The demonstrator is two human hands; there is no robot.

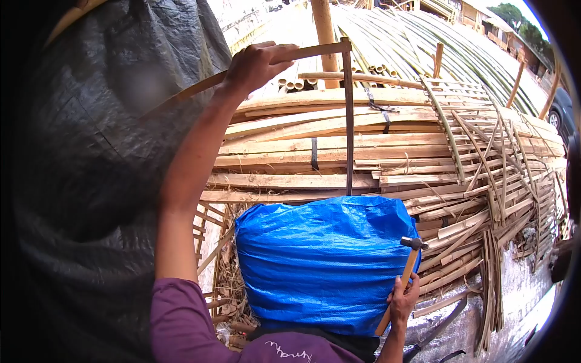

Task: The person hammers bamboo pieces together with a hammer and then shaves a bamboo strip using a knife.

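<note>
My left hand (257, 66) is raised high, its fingers wrapped round a thin wooden strip (318, 51) that slants across the top left. At the strip's right end, a dark narrow upright slat (348, 121) meets it and runs down behind a blue plastic-covered bundle (327, 260). Whether the two are fastened together, I cannot tell. Low on the right, my right hand (404, 297) is closed round the wooden handle of a hammer (410, 260). The hammer stands head up, in front of the bundle's right edge.
A dark tarpaulin (91, 181) hangs along the left side. Behind the bundle lie stacked wooden planks (272, 145) and split bamboo pieces (454, 233). A slatted bamboo panel (478, 127) leans over the stack at right. Long bamboo poles (460, 60) and a post (325, 36) stand farther back.
</note>
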